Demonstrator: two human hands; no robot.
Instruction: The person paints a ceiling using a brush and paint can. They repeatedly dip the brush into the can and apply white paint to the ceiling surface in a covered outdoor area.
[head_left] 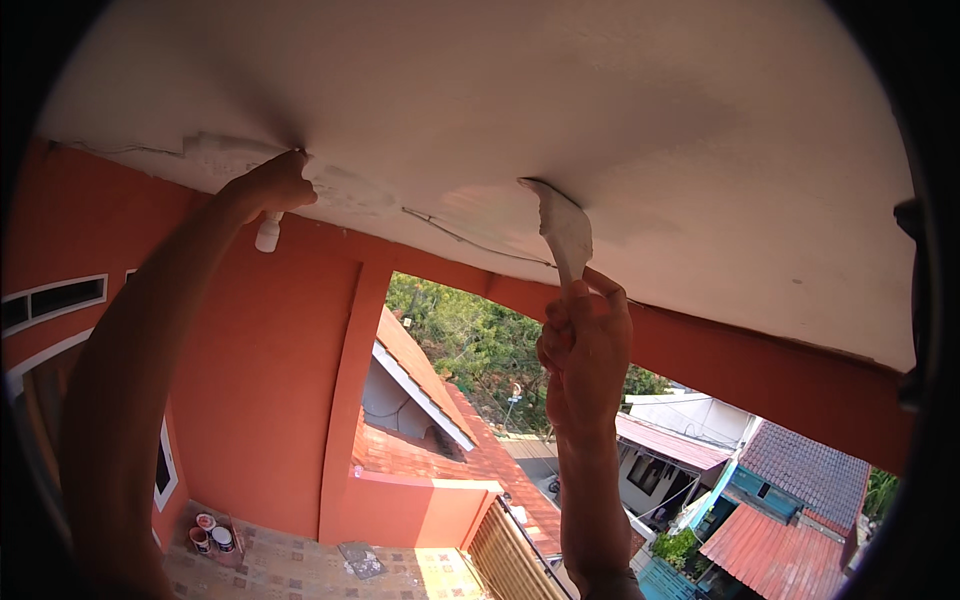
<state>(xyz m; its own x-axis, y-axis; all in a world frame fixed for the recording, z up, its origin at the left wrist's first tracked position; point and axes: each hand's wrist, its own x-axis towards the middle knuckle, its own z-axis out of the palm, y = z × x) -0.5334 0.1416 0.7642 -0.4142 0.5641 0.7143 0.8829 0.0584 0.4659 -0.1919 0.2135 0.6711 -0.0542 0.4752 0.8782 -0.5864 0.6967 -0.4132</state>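
Note:
My right hand [588, 345] grips the handle of a putty knife [566, 225], a pale flat blade with a ragged edge that looks coated in putty. Its upper edge meets the white ceiling [690, 120]. Raised on the left, my left hand [270, 186] has its fingers curled, the tips at the ceiling; anything between them is hidden. Around that hand spreads a greyish, uneven patch [355, 190] on the ceiling. A white light bulb [267, 232] hangs just below my left wrist.
A cable [480, 243] runs along the ceiling near an orange beam [740, 350]. Far below, paint cans [205, 535] and a grey sheet-like thing [362, 560] rest on the tiled floor [290, 570]. Beyond the low wall [420, 510] and railing [515, 550] are roofs and trees.

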